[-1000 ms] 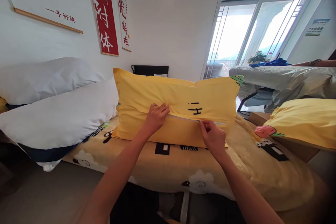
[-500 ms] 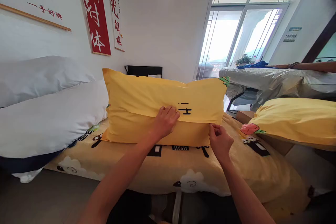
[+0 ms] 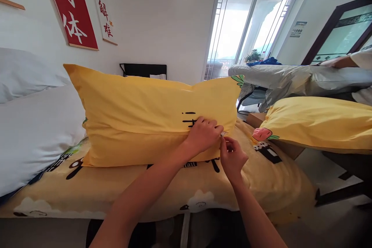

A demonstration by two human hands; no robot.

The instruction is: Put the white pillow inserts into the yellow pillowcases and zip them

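Note:
A pillow in a yellow pillowcase (image 3: 136, 104) stands on its long side on a tan printed blanket (image 3: 162, 197). Black lettering marks its face, and an overlapping seam runs across below it. My left hand (image 3: 203, 133) is closed on the pillowcase at the seam, over part of the lettering. Just right of and below it, my right hand (image 3: 234, 159) pinches the pillowcase edge near the seam's right end. A small whitish bit shows between the two hands' fingertips; what it is I cannot tell.
White pillows (image 3: 37, 124) lie at the left. To the right, another yellow pillow (image 3: 316, 124) with a strawberry print rests on a cardboard box (image 3: 286, 148). Behind it is a plastic-covered surface (image 3: 305, 79), where another person's hand (image 3: 334, 63) rests.
My left hand has slid right along the seam, up close to my right hand. My right hand keeps its pinch near the seam's right end. The view has turned and moved closer.

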